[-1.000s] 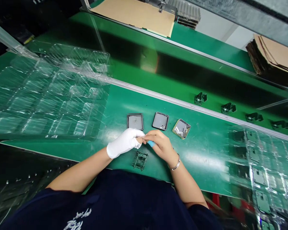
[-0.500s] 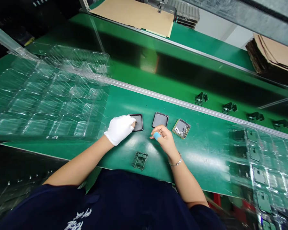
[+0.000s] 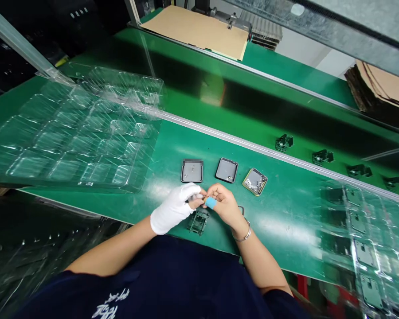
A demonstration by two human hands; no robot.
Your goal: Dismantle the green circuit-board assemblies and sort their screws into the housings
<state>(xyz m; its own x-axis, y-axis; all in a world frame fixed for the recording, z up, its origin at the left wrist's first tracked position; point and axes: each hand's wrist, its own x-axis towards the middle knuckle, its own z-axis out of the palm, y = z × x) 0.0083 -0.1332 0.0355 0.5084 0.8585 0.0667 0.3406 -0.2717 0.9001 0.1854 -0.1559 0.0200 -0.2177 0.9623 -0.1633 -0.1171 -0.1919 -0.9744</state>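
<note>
My left hand [image 3: 176,207], in a white glove with bare fingertips, is closed in a pinch. Its fingertips meet those of my right hand [image 3: 222,204], also pinched, with a blue wrap on one finger. Whatever lies between them is too small to make out. Just below the fingers, a dark green frame-like part [image 3: 198,222] sits on the green table. Beyond my hands are a black-rimmed square tray [image 3: 192,172] with a few tiny pieces, a second grey tray [image 3: 226,170], and a yellow-edged tray [image 3: 254,181] holding small metal pieces.
Large clear plastic trays [image 3: 69,146] cover the left side. At the right, another clear tray [image 3: 365,239] holds flat green plates. Several dark green assemblies [image 3: 322,156] stand in a row behind the metal rail [image 3: 216,135]. Cardboard sheets [image 3: 385,88] are stacked at the far right.
My left hand has come away from the black-rimmed tray, toward me and right, to meet my right hand's fingertips. My right hand has moved slightly left and nearer. The view has shifted a little.
</note>
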